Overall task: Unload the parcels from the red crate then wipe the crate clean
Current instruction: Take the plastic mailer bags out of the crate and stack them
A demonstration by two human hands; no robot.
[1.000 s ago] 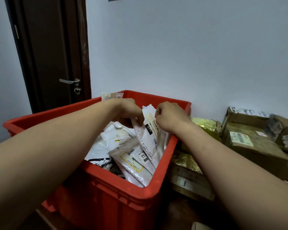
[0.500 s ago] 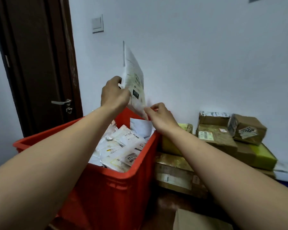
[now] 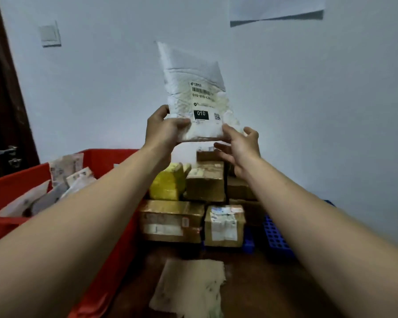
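Since half a second ago the white mailer (image 3: 193,92) has been travelling up and to the right, away from the red crate (image 3: 16,180) — it is now hanging in front of the wall, above the cardboard boxes (image 3: 205,184) stacked beside the crate.

The red crate is sitting at lower left and is holding a heap of soft parcels (image 3: 71,180). By my reading the unloading is only getting going, and the wiping is a long way off. The cardboard boxes are standing just beside the crate's right wall, with a yellow parcel (image 3: 168,185) lying on top at the end nearest the crate.

The white mailer is standing nearly upright, its label facing the camera. The left hand (image 3: 163,131) is pinching its lower left corner, thumb across the front and fingers curling behind. The right hand (image 3: 241,146) is hanging below the lower right corner with its fingers spread apart. One fingertip seems to be touching the bottom edge, but the hand is gripping nothing.

The risk I am seeing is that one corner pinch is carrying the whole mailer. The bag looks slick and floppy — it could fold over or slip out before reaching the pile. Let go loosely, it may slide off the uneven box tops and down between the boxes and the crate.
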